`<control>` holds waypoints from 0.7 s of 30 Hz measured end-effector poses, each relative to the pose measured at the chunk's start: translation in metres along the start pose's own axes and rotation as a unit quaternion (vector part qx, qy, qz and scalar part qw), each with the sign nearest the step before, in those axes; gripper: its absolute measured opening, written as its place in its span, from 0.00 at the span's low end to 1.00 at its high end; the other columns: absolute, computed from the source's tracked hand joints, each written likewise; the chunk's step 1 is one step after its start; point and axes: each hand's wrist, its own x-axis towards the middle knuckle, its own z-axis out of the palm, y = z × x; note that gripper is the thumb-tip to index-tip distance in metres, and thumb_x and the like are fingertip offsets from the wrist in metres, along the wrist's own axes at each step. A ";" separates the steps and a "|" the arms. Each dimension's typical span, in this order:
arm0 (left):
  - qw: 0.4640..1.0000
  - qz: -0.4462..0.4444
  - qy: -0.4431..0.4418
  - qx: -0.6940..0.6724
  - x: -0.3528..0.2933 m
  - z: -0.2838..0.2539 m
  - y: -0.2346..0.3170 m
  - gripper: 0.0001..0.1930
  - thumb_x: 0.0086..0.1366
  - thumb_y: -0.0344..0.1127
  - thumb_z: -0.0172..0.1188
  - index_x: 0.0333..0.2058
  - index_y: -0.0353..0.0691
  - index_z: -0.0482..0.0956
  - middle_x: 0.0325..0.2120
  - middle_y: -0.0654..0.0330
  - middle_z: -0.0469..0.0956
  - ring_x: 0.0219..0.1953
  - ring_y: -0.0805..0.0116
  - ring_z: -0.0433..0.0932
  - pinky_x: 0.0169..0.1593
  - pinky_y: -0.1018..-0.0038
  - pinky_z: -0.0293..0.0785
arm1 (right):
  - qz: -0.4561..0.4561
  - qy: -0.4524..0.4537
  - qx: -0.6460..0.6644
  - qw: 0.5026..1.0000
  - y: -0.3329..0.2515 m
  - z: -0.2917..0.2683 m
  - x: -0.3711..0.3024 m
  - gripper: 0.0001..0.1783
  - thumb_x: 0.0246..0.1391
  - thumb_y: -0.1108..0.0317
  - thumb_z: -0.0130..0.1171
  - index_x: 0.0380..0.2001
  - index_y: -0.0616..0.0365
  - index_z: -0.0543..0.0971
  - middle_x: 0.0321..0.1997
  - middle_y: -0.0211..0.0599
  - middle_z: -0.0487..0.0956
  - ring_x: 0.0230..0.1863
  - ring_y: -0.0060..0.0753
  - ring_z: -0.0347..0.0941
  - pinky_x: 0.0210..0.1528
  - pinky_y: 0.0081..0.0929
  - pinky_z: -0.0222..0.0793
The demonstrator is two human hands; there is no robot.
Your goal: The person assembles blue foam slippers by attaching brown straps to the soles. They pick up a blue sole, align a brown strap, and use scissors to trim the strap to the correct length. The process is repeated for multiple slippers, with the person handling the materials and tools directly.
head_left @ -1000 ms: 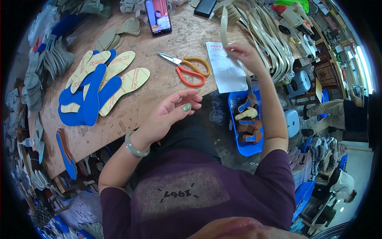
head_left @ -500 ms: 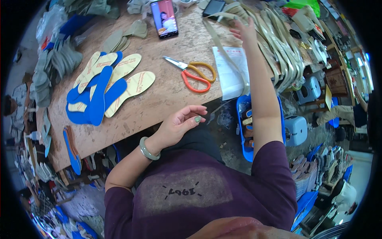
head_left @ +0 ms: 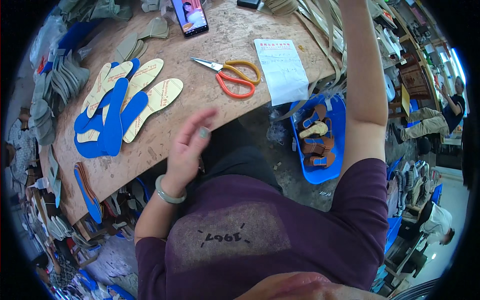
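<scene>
My left hand point(head_left: 187, 150) is just off the table's front edge, fingers loosely stretched out with nothing in them; a bangle is on its wrist. My right forearm point(head_left: 364, 75) reaches up across the far right of the table, over a bundle of long beige strips point(head_left: 332, 37); the hand itself lies beyond the upper edge of the head view. Scissors point(head_left: 231, 75) with one orange and one red handle lie on the table, blades apart. To their left is a fanned pile of blue and cream insoles point(head_left: 120, 100).
A written paper sheet point(head_left: 282, 70) lies near the table edge. Below it stands a blue basket point(head_left: 320, 176) holding brown sandals. A phone point(head_left: 192, 20) shows a video. Stacked grey shoe pieces point(head_left: 65, 80) line the left. Another person point(head_left: 437, 112) sits at the far right.
My right arm has reached farther out and right, taking the hand out of view. My left hand has moved left, its fingers rising. The whole view has shifted, showing more of the basket.
</scene>
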 end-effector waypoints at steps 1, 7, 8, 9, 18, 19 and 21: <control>0.998 0.060 0.011 0.025 0.008 -0.007 0.004 0.24 0.71 0.43 0.44 0.59 0.32 0.62 0.57 0.50 0.66 0.62 0.60 0.63 0.65 0.64 0.55 | 0.012 -0.013 -0.012 1.000 -0.027 0.017 -0.016 0.09 0.54 0.76 0.56 0.38 0.69 0.79 0.36 0.39 0.81 0.39 0.25 0.76 0.45 0.22 0.72; 0.964 0.082 -0.097 -0.235 -0.027 -0.025 0.081 0.41 0.67 0.64 0.34 0.62 0.29 0.53 0.58 0.48 0.63 0.60 0.60 0.63 0.64 0.66 0.55 | -0.066 -0.421 0.302 0.852 -0.148 0.158 -0.213 0.11 0.46 0.80 0.49 0.35 0.58 0.75 0.35 0.38 0.74 0.31 0.30 0.72 0.32 0.26 0.68; 0.961 0.071 -0.136 -0.230 -0.038 -0.023 0.090 0.38 0.69 0.61 0.34 0.62 0.29 0.54 0.55 0.48 0.67 0.57 0.61 0.67 0.63 0.65 0.57 | -0.069 -0.383 0.306 0.869 -0.159 0.166 -0.238 0.13 0.44 0.80 0.51 0.35 0.57 0.74 0.33 0.37 0.72 0.33 0.34 0.71 0.31 0.26 0.67; 0.957 0.087 -0.098 -0.260 -0.051 -0.028 0.089 0.35 0.70 0.56 0.36 0.63 0.30 0.53 0.51 0.51 0.68 0.52 0.64 0.68 0.59 0.67 0.60 | 0.005 -0.449 0.323 0.833 -0.168 0.164 -0.246 0.11 0.44 0.80 0.51 0.33 0.58 0.74 0.31 0.34 0.71 0.30 0.30 0.70 0.30 0.24 0.66; 0.834 0.270 0.147 -0.459 -0.175 -0.146 0.119 0.19 0.66 0.29 0.50 0.53 0.29 0.60 0.35 0.61 0.66 0.27 0.75 0.65 0.29 0.79 0.66 | 0.347 -0.511 0.321 0.718 -0.165 0.125 -0.346 0.15 0.44 0.78 0.50 0.39 0.59 0.72 0.30 0.29 0.74 0.27 0.18 0.67 0.31 0.20 0.64; 0.839 0.280 0.193 -0.425 -0.194 -0.169 0.121 0.15 0.65 0.28 0.50 0.48 0.30 0.62 0.33 0.61 0.66 0.26 0.75 0.65 0.28 0.78 0.65 | 0.374 -0.502 0.299 0.720 -0.160 0.120 -0.357 0.15 0.44 0.78 0.50 0.39 0.58 0.72 0.29 0.29 0.74 0.27 0.18 0.67 0.31 0.20 0.64; 0.835 0.311 0.285 -0.353 -0.235 -0.222 0.121 0.07 0.65 0.28 0.50 0.40 0.32 0.66 0.28 0.62 0.66 0.24 0.75 0.65 0.26 0.77 0.65 | 0.349 -0.529 0.228 0.739 -0.155 0.117 -0.364 0.15 0.43 0.77 0.52 0.39 0.58 0.73 0.29 0.30 0.74 0.27 0.21 0.68 0.31 0.23 0.65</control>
